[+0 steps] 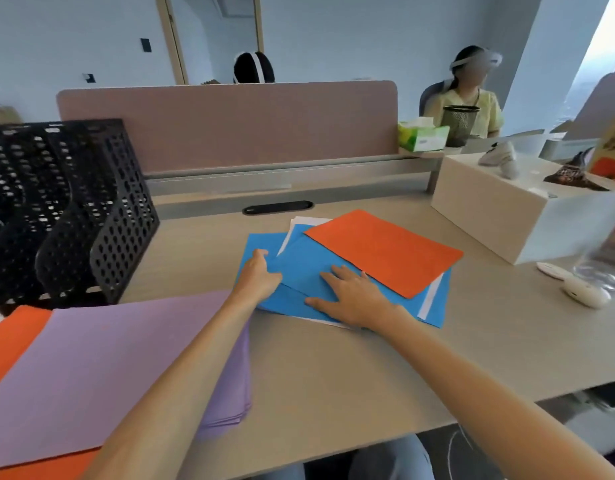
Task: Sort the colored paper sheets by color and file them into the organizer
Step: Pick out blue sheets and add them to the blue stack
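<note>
A mixed pile lies mid-desk: blue sheets, an orange sheet on top at the right, and white sheets peeking out between them. My left hand pinches the left edge of a blue sheet. My right hand lies flat with spread fingers on the blue sheets. A stack of purple sheets sits at the near left, over orange sheets. The black mesh organizer stands at the far left, and no paper shows in its slots.
A white box with small objects on it stands at the right. A white mouse and a clear bottle lie near it. A pink divider closes the back of the desk. Two people sit beyond it.
</note>
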`<state>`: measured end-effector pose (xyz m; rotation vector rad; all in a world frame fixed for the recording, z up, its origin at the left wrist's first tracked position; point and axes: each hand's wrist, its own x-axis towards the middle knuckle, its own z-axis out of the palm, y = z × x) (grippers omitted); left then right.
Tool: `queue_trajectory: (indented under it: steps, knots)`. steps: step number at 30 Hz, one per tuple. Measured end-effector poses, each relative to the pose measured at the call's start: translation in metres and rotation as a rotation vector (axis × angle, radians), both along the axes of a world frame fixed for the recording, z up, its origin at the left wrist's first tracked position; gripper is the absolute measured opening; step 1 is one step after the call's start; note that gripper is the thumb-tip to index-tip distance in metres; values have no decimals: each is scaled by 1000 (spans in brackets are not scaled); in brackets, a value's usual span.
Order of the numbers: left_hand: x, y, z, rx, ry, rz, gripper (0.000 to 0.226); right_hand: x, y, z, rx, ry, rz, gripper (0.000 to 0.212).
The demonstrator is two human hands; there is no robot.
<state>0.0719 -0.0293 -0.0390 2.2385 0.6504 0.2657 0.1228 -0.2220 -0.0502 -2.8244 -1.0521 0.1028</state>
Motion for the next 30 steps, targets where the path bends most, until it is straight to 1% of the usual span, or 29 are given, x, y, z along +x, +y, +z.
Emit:
queue_trajectory:
  steps: [1,3,5,6,7,8,9,10,11,12,13,15,17,18,19,21,22,24,26,27,29,30]
  knots:
    - [2,-1,-2,-43,-33,12,56,2,-2,-2,-10,-30,-6,76]
    - [3,-4,-5,-138,-106,52,55,4,-6,1,-63,-178,12,62]
    - [2,-6,-5,-260,-151,111,57,3,-8,5,-77,-389,101,34]
    - [1,-7,-5,-301,-166,135,59,1,-11,9,-145,-437,138,21]
    - [1,-8,-5,-329,-175,151,61,0,-13,13,-144,-480,120,33]
    - [-1,-9,-5,-347,-184,161,62,-2,-16,17,-114,-481,85,49]
    - [-3,-10,-5,-359,-190,167,63,0,-16,21,-85,-501,49,52]
    - [-6,-13,-4,-365,-193,170,62,2,-17,24,-71,-452,17,39]
    - [-10,-14,-5,-369,-195,170,61,2,-16,29,-28,-449,17,17]
    - [-14,-17,-5,-374,-197,168,61,6,-13,31,7,-407,-38,7]
    - [-17,-17,-5,-384,-200,168,59,10,-8,32,54,-380,-71,15]
    - [-21,-17,-3,-448,-210,162,58,14,3,37,173,-248,-117,21]
    - [-23,-15,1,-551,-200,155,58,16,15,38,339,-34,-115,35]
    - [-23,-14,4,-601,-188,145,58,17,17,35,412,53,-102,42]
    - [-22,-14,7,-655,-180,135,56,20,16,32,469,112,-103,45]
    - [-21,-16,15,-720,-151,115,40,25,5,26,458,77,-89,37]
    - [-20,-17,19,-714,-124,96,31,27,-3,22,420,49,-88,33]
    - [-15,-16,23,-685,-72,34,25,32,-17,17,374,49,-107,40]
    - [-5,-13,22,-680,-43,14,15,35,-27,13,396,20,-103,41]
    - [-1,-12,22,-695,-41,21,12,36,-31,11,430,-26,-96,38]
    - [9,-13,25,-766,-47,33,21,41,-42,5,516,-156,-114,30]
    - [13,-15,28,-792,-52,30,20,44,-48,1,549,-192,-133,27]
